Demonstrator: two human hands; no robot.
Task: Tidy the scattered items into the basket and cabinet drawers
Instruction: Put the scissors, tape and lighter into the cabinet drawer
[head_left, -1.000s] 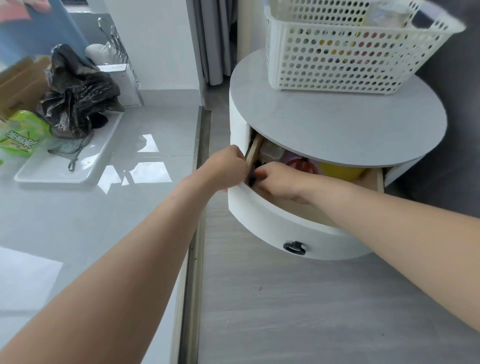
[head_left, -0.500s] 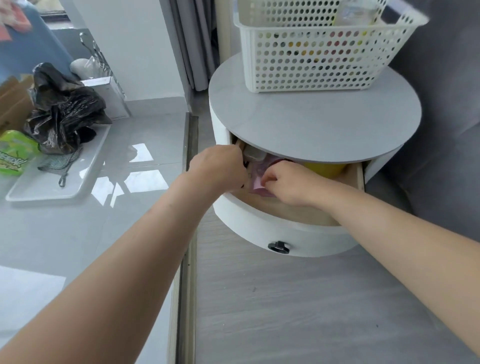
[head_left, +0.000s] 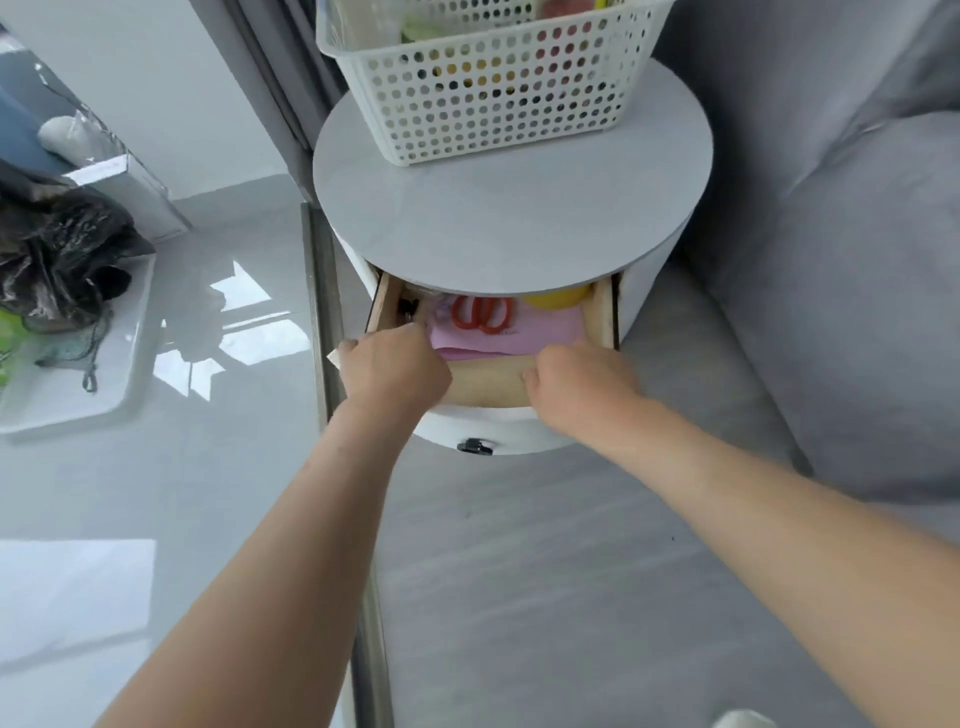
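A round white cabinet (head_left: 511, 218) has its top drawer (head_left: 488, 387) pulled out. Inside lie a pink cloth (head_left: 511, 332), red-handled scissors (head_left: 480, 316) on top of it, a yellow object (head_left: 556, 299) at the back right and a small dark item (head_left: 408, 307) at the back left. My left hand (head_left: 392, 366) is curled over the drawer's front left edge. My right hand (head_left: 576, 387) is curled over the front edge at the right. A white perforated basket (head_left: 493, 88) with several items stands on the cabinet top.
A grey sofa (head_left: 831, 260) stands close on the right. On the left, a glossy grey surface (head_left: 208, 467) carries a white tray (head_left: 124, 364) with a black plastic bag (head_left: 57, 254) and a green packet. A black ring handle (head_left: 474, 447) hangs on the drawer front.
Both hands have come out of the drawer's inside and now rest on its front edge. The pink cloth and scissors lie uncovered. The view has shifted to look more straight down.
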